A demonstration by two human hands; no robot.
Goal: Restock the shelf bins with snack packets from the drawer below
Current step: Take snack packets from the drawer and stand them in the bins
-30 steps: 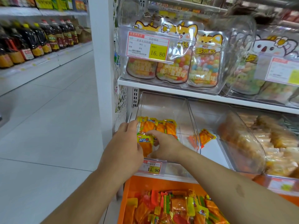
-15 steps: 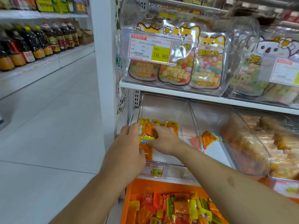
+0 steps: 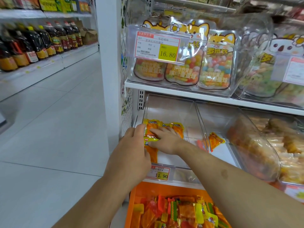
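Observation:
A clear shelf bin [image 3: 171, 106] on the lower shelf holds a row of orange-and-yellow snack packets [image 3: 178, 129] near its middle. My right hand [image 3: 166, 139] reaches in from the right, its fingers lying over the row and its thumb under one yellow-topped packet [image 3: 150, 140], pinching it. My left hand [image 3: 131, 150] rests against the left side of the packets with straight fingers and hides that packet's lower end. Below the shelf, the open orange drawer [image 3: 135, 193] is full of mixed snack packets [image 3: 181, 213].
A second clear bin [image 3: 218, 116] to the right holds one orange packet [image 3: 215, 140]. Further right are bins of wrapped snacks. Above, a bin of candy bags carries a 16.80 tag [image 3: 157, 45]. An 11.90 tag [image 3: 160, 173] hangs on the lower bin. White upright post at left, aisle floor beyond.
Both hands have slid a little deeper into the bin, bringing the held packet up against the row at the back.

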